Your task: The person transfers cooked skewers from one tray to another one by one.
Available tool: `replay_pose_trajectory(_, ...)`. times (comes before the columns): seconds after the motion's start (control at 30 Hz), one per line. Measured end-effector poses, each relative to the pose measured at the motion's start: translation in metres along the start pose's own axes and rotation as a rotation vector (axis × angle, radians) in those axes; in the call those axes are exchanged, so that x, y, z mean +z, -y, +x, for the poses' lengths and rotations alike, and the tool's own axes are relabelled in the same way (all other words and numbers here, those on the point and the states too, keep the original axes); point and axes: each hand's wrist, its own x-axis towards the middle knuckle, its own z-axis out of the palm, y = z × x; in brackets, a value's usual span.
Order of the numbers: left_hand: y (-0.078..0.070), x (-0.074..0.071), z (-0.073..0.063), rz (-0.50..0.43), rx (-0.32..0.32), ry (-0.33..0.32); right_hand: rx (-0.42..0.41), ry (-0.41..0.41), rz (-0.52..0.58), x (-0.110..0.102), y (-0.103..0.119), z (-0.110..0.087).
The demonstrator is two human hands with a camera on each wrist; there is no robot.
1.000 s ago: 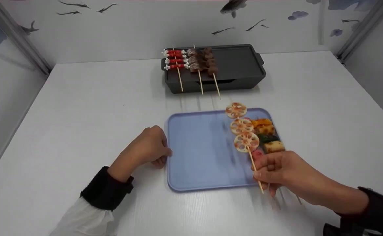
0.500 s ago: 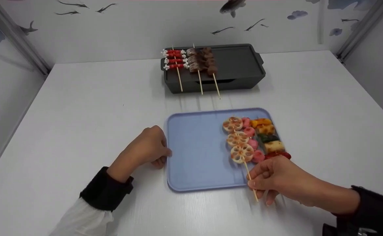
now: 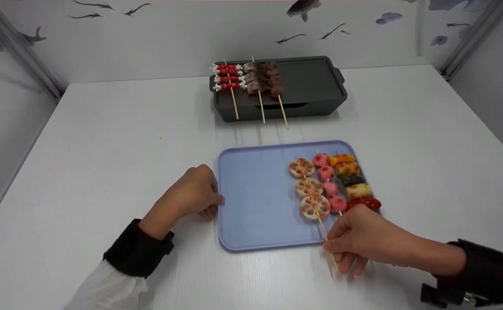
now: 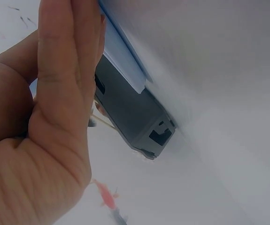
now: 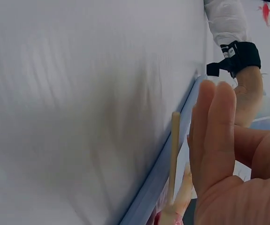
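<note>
My right hand (image 3: pixel 359 241) pinches the stick of a lotus root skewer (image 3: pixel 315 207) between thumb and fingers, just past the near rim of a blue tray (image 3: pixel 256 198). Its three slices lie over the tray's right half. Left of the tray, my left hand (image 3: pixel 193 193) grips the rim, thumb over the edge. A skewer of pink balls (image 3: pixel 330 188) lies right beside the lotus root. Farther right is a mixed vegetable skewer (image 3: pixel 357 190), its stick hidden behind my right hand. In the right wrist view a bare stick end (image 5: pixel 174 140) shows beside the fingers.
A black grill (image 3: pixel 312 84) stands behind the tray by the back wall. On its left half lie a red-and-white skewer (image 3: pixel 230 86), a grey-brown meat skewer (image 3: pixel 253 79) and a dark brown skewer (image 3: pixel 275 82), sticks toward me. Printed walls border the white table (image 3: pixel 118 129).
My right hand has lowered the lotus root skewer and drawn it left and toward me, from above the pink balls to beside them. My left hand stays at the tray rim.
</note>
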Motion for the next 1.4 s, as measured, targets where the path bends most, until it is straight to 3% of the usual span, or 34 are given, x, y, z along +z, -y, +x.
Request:
replay_pose_trajectory(0.27,-0.001,0.000,0.001,0.000,-0.011,0.003,-0.014,0.003,-0.101,0.003,-0.003,0.001)
replay_pose_trajectory(1.0,0.000,0.001,0.000,0.017,-0.016,-0.008,-0.085,-0.003,-0.176,0.008,-0.004,0.002)
replay_pose_trajectory(1.07,0.000,0.001,0.000,0.020,-0.019,-0.006,-0.138,-0.037,-0.231,0.005,-0.002,0.000)
replay_pose_trajectory(1.17,-0.001,0.001,-0.001,0.022,-0.020,-0.006,-0.283,-0.149,-0.352,-0.004,0.002,-0.002)
replay_pose_trajectory(1.3,-0.001,0.000,-0.001,0.024,-0.018,-0.006,-0.428,-0.371,-0.504,-0.024,0.005,-0.001)
replay_pose_trajectory(1.4,-0.001,0.000,0.000,0.026,-0.023,-0.004,-0.454,-0.533,-0.597,-0.041,0.003,0.002)
